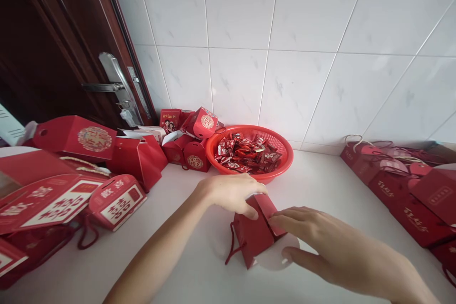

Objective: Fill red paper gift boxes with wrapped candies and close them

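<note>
A small red paper gift box [254, 232] lies on the white tabletop in front of me, with a red cord handle [233, 247] at its left side. Its top panels meet at a seam, and a rounded white flap [274, 255] sticks out toward me. My left hand [231, 194] grips the far end of the box, thumb on the top panel and fingers over the far edge, partly hidden. From the right, my right hand [313, 235] holds the near right part, fingertips on the top panel and thumb by the white flap.
Behind the box stands a red plastic basket [287, 152] of wrapped candies [249, 152]. Red gift boxes [117, 202] are piled at the left, before a dark door [64, 33]. More red boxes [399, 194] line the right side. A tiled wall [242, 85] closes off the back.
</note>
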Motion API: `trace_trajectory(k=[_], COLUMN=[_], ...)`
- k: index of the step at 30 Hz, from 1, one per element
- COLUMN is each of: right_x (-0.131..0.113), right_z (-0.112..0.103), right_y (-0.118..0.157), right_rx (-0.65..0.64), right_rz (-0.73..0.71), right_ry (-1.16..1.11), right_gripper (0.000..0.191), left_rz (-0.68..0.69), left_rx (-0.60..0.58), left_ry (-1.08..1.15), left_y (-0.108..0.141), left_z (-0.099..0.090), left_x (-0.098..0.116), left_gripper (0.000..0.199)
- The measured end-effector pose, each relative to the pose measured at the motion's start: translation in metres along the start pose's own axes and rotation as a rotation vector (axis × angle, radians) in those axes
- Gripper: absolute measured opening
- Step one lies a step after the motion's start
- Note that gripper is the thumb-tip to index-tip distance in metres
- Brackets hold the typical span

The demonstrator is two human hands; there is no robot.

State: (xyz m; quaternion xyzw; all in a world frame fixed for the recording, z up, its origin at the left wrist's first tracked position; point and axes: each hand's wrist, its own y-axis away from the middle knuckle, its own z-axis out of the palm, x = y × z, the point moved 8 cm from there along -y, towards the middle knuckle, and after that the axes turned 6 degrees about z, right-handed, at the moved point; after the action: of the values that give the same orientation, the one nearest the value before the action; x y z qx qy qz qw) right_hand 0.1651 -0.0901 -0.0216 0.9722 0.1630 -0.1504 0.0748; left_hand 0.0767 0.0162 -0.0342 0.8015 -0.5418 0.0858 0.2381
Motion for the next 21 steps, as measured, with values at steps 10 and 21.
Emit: trace_trajectory(k=[10,21], right_x=[0.01,0.011], right_z=[0.0,0.002], right_y=[0.006,-0.016], right_rx=[-0.036,-0.042], right_rz=[-0.03,-0.04], right_ry=[-0.06,-0.119], right_gripper=[0.03,0.015], left_rz=[-0.199,-0.124], left_rx=[0.031,0.187], left_ry=[0.004,0.055], left_y=[0.002,0.001], left_z=[0.003,-0.001], left_x=[0.001,-0.005], left_gripper=[0.062,0.022])
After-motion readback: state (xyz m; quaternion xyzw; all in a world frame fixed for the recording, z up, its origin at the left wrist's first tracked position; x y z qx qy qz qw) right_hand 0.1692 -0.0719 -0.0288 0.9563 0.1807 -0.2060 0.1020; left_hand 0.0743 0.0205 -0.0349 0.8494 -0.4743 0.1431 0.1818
